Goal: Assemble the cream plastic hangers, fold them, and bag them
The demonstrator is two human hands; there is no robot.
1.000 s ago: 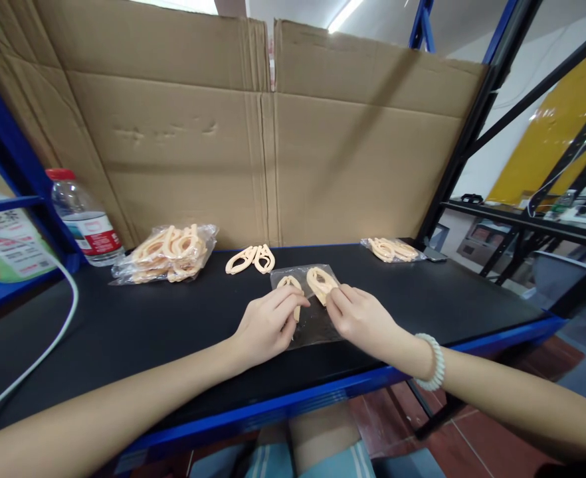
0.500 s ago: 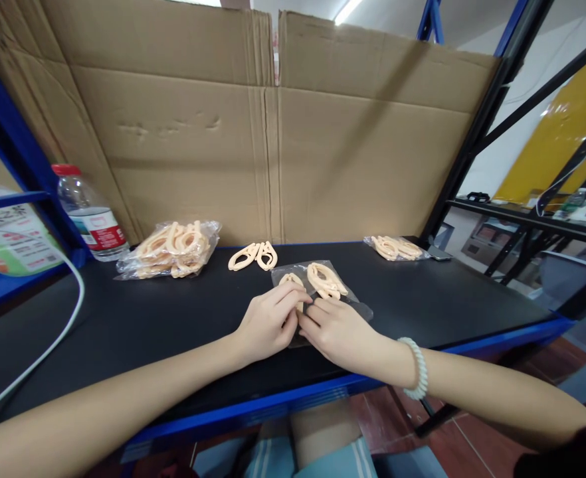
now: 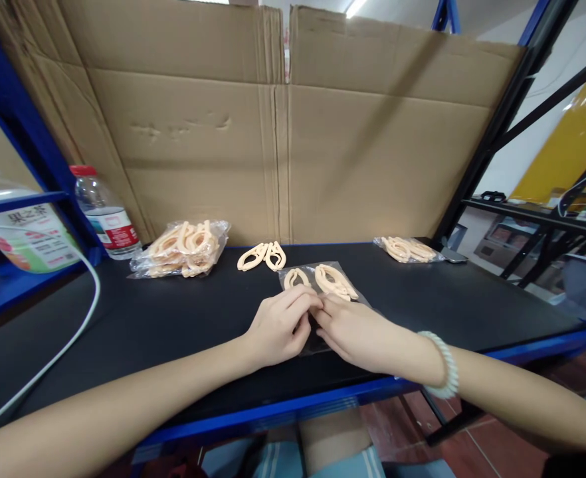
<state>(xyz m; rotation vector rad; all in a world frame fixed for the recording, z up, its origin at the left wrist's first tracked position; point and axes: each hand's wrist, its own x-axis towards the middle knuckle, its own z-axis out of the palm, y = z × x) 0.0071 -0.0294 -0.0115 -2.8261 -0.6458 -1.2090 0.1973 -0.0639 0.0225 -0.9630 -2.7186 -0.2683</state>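
A clear plastic bag [image 3: 313, 271] lies flat near the front of the black tabletop. Inside it are peach-coloured looped pieces [image 3: 333, 282], one group to the right and a smaller loop [image 3: 293, 275] to the left, partly covered by my fingers. My left hand [image 3: 280, 326] is closed in a pinch at the near part of the bag. Fingertip to fingertip with it, my right hand [image 3: 360, 332] has its fingers bent and pressed on the bag. The pinched edge itself is hidden beneath the fingers. Beyond the bag, a loose pair of looped pieces [image 3: 262, 256] rests on the table.
At the back left sits a pile of bagged pieces [image 3: 186, 247], beside a red-capped water bottle [image 3: 106, 219]. Another filled bag [image 3: 406, 249] and a phone [image 3: 453, 255] lie back right. A white cable [image 3: 81, 315] crosses the left side. Cardboard [image 3: 198, 146] walls the rear.
The view has shifted slightly left, so everything appears farther right. My fingertips have drawn closer together over the bag, and more of the left loop shows.
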